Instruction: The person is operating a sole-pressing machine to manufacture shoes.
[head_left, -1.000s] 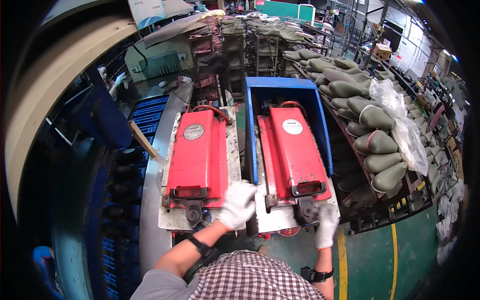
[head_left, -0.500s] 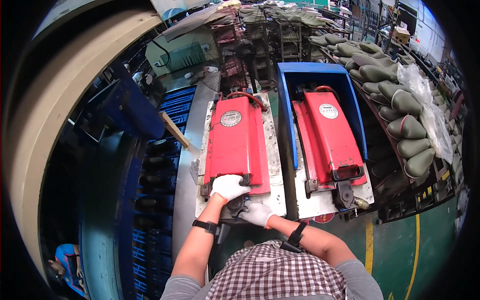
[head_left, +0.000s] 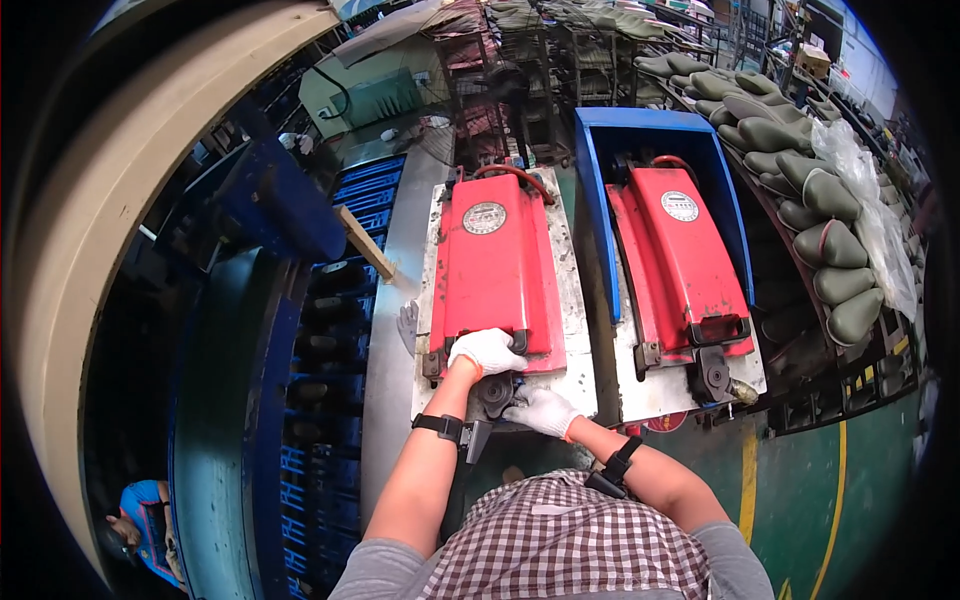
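Observation:
A red machine cover [head_left: 497, 270] with a round silver label lies on a pale metal base plate [head_left: 577, 340] in front of me. My left hand [head_left: 487, 350], in a white glove, is closed on the black handle [head_left: 519, 341] at the cover's near end. Just below, my right hand [head_left: 543, 411], also white-gloved, has its fingers curled against the right side of a dark round fitting [head_left: 494, 391]. Whatever those fingertips hold is hidden. Both wrists wear black straps.
To the right stands a second red machine [head_left: 688, 250] under a blue hood [head_left: 660, 120]. Stacked green shoe-shaped pieces [head_left: 835, 250] fill a rack beyond it. On the left run a metal ledge [head_left: 385, 400] and blue racking. A person [head_left: 143, 530] is at the lower left.
The whole view has shifted, so the machines appear farther right and slightly higher. Both hands stay at the handle and the round fitting, with little visible change in their grip.

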